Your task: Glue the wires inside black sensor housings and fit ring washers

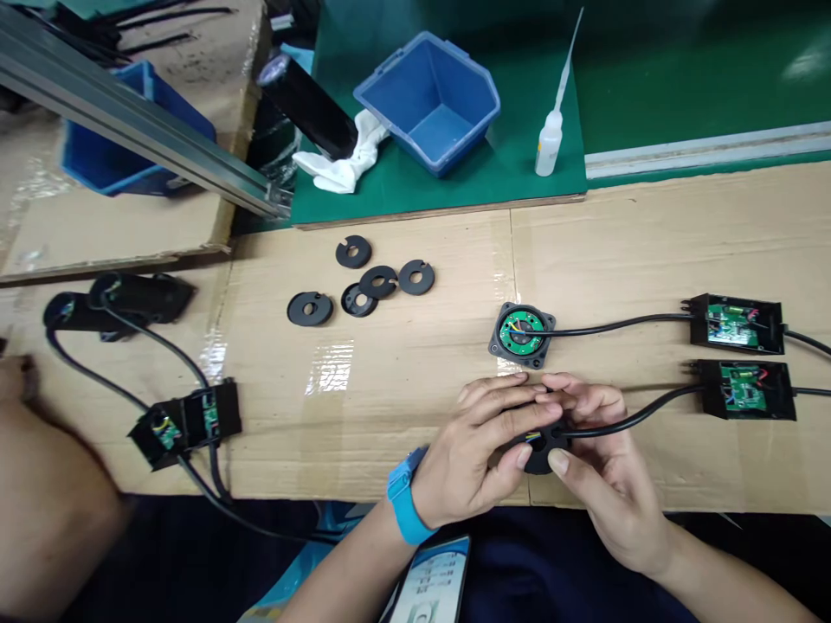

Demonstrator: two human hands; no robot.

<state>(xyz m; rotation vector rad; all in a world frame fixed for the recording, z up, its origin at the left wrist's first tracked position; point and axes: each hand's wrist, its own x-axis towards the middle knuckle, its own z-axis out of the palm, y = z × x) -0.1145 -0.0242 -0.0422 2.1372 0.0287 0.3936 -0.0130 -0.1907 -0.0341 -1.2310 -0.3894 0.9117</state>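
your left hand (477, 446) and right hand (601, 472) are pressed together around a round black housing (542, 446), pinching it at the near edge of the cardboard worktop (421, 389). its black cable (640, 414) runs right to an open circuit box (746, 389). a second housing (523, 333) lies just beyond your fingers.

Blue bin (432, 99), green mat (506, 164), black slotted discs (380, 281), perhaps white cloth (344, 164)

Plastic parts on a cardboard-covered bench.
Matt brown cardboard (649, 251) with glossy clear tape (331, 363); matt black plastic discs (380, 281); smooth blue plastic bin (389, 82); white cloth (344, 164); brushed metal rail (130, 117).
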